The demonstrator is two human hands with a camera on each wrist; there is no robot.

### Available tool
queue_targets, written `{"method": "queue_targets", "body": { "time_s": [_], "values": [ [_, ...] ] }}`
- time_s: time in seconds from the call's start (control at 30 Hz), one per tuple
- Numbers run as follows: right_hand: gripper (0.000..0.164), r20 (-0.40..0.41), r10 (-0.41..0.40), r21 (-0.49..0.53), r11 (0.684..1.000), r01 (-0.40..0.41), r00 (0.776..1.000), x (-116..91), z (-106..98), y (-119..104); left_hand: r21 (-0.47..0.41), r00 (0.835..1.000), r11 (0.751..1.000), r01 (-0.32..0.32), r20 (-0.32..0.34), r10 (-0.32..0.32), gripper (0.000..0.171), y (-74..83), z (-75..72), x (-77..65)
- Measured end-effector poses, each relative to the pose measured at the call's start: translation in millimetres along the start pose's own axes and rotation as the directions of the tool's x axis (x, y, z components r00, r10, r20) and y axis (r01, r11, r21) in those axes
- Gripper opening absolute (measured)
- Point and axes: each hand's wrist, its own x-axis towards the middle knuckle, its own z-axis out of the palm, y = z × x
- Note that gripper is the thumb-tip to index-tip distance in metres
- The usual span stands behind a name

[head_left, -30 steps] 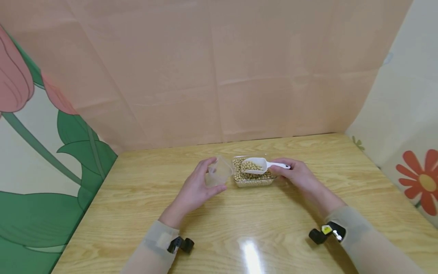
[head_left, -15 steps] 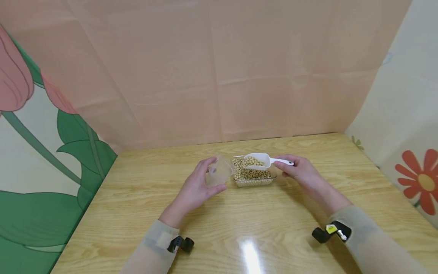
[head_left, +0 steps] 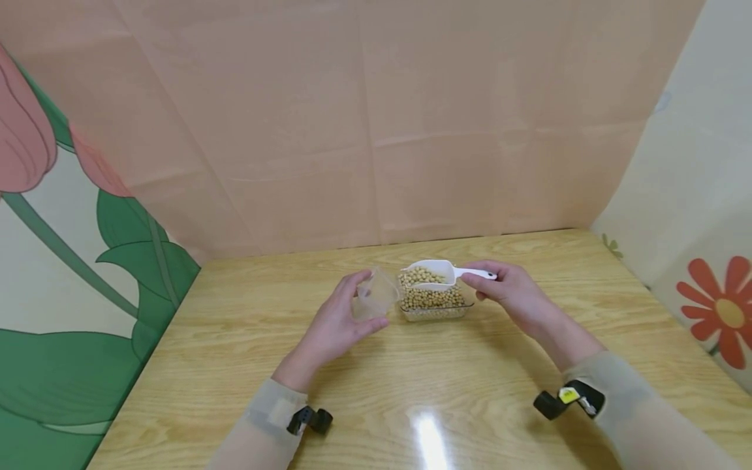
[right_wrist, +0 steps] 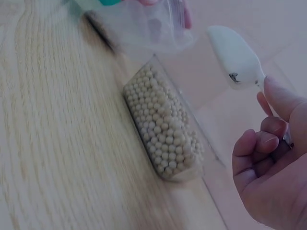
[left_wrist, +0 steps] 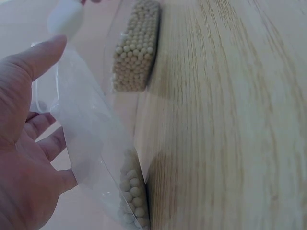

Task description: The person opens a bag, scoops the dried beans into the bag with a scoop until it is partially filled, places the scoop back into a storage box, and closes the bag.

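Observation:
My left hand (head_left: 337, 320) holds a translucent plastic bag (head_left: 376, 295) upright by its mouth, thumb on the near side and fingers behind. In the left wrist view, some round, pale beans (left_wrist: 133, 194) lie at the bottom of the bag. A white scoop (head_left: 449, 274) heaped with beans is pinched by its handle in my right hand (head_left: 514, 294). The scoop hangs above a clear rectangular container (head_left: 437, 314) of the same beans, its mouth toward the bag. In the right wrist view the scoop (right_wrist: 235, 55) shows its underside, raised over the container (right_wrist: 160, 124).
The wood-grain table (head_left: 235, 326) stretches around the bag and container. Behind it hangs a pinkish sheet (head_left: 352, 130), with flower-printed walls (head_left: 722, 196) at the sides. Each wrist wears a small black camera (head_left: 311, 420).
The loaded scoop has risen from the beans in the container, first moving slightly right, then left toward the bag. The left hand and bag have stayed in place.

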Motion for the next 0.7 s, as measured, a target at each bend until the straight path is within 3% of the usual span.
{"method": "queue_targets", "body": {
  "time_s": [0.7],
  "values": [
    [0.038, 0.052, -0.033, -0.040, 0.999, 0.035, 0.998, 11, 29, -24, -0.015, 1.000, 1.000, 0.002, -0.002, -0.002, 0.097, 0.2, 0.3, -0.4]
  ]
}}
